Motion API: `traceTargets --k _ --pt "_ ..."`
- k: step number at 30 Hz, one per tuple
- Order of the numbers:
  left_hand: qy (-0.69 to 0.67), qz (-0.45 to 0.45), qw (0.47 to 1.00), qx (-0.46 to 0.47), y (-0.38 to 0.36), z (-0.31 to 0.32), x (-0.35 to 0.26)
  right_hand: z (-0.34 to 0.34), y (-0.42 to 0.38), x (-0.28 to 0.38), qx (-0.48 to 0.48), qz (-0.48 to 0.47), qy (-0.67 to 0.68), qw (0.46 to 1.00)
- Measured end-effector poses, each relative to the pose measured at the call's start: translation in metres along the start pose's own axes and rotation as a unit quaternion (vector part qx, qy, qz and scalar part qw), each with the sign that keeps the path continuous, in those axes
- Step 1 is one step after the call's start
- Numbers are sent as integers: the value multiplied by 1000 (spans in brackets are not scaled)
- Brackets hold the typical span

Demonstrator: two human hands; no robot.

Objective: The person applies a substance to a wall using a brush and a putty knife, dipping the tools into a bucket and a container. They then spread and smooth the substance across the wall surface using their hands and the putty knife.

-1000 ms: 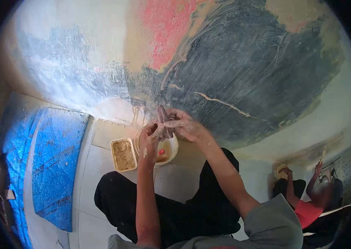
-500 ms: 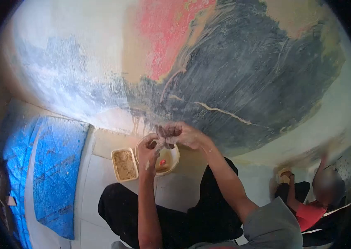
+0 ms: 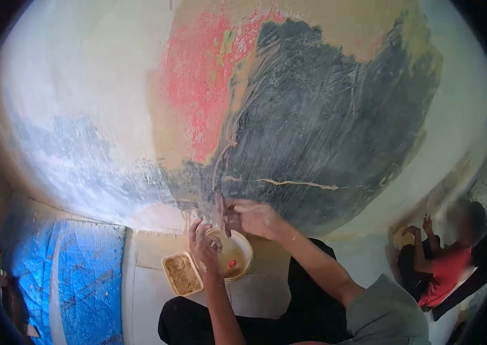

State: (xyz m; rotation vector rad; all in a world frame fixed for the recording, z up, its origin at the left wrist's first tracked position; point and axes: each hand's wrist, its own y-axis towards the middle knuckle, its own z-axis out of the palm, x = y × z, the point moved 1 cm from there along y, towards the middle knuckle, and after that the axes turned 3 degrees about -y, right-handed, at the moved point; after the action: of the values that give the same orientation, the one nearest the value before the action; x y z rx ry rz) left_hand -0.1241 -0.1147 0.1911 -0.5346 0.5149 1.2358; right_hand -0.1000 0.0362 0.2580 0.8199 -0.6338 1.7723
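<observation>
My right hand (image 3: pixel 258 219) is raised in front of the wall, over the round bucket (image 3: pixel 247 261). Its fingers are closed at a narrow dark shape (image 3: pixel 220 208), seen edge-on, whose kind I cannot make out. Just left of it, my left hand (image 3: pixel 204 248) is held up with loosely bent, separated fingers and nothing visible in them. Pale smears mark both hands. The bucket holds cloudy liquid and a small red thing (image 3: pixel 232 264). Beside it on the floor stands a rectangular tub (image 3: pixel 165 265) of tan, paste-like material (image 3: pixel 183 275).
The wall (image 3: pixel 324 126) ahead has dark grey, pink and beige patches and a pale crack-like line (image 3: pixel 298 183). A blue sheet (image 3: pixel 91 276) is at the left. Another person in a red top (image 3: pixel 447 273) sits by the wall at the right.
My hands were touching and are now slightly apart, with the left fingers more open. The view has tilted up, so things appear lower. The other person's arms have moved.
</observation>
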Motion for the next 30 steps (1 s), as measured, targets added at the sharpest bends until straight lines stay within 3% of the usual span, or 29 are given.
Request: traceTargets --k 2,3,4,5,6,7,9,11,13,17,19,20,21,23,25,26,28,29,30 --pt "-90 1 994 -55 6 -9 0 26 -2 22 -60 -158 -159 973" --pt "-131 -22 985 -110 8 -9 -4 39 -6 32 -120 -197 -365 902" --pt "-132 -25 985 -107 11 -14 -3 58 -9 40 -124 -198 -366 901" --pt "-143 -27 983 -110 14 -20 0 81 -13 51 -167 -272 -668 672" --pt "-154 -30 981 -115 15 -23 2 92 -13 58 -185 -302 -870 344" --pt "-154 -34 981 -116 13 -24 3 90 -11 65 -186 -299 -871 343" --pt "-178 -54 974 -130 8 -20 2 85 -2 83 -61 -328 -928 167" --pt "-196 -75 967 -142 8 -22 1 92 1 129 -68 -342 -935 58" --pt "-219 -99 958 -154 7 -22 2 115 3 182 -204 -367 -908 5" --pt "-228 -85 956 -165 7 -29 0 115 6 204 -169 -354 -920 -14" --pt "-237 -85 955 -159 9 -33 0 96 10 200 83 -264 -960 -51" --pt "-234 -88 955 -161 8 -32 -3 72 17 220 84 -261 -960 -48" --pt "-231 -96 955 -163 3 -32 -3 43 27 261 -62 -349 -935 29" --pt "-228 -101 953 -170 1 -36 -1 45 17 265 -206 -424 -877 96" --pt "-226 -94 953 -181 5 -35 1 95 -6 202 94 -201 -973 66" --pt "-225 -94 953 -178 7 -35 1 97 -3 213 92 -202 -973 64" --pt "-236 -94 951 -179 5 -39 3 97 1 240 -61 -303 -938 -158" --pt "-234 -100 950 -179 3 -40 4 104 -4 238 -62 -297 -940 -158" --pt "-236 -102 950 -177 3 -38 4 118 -8 237 -146 -334 -925 -106"
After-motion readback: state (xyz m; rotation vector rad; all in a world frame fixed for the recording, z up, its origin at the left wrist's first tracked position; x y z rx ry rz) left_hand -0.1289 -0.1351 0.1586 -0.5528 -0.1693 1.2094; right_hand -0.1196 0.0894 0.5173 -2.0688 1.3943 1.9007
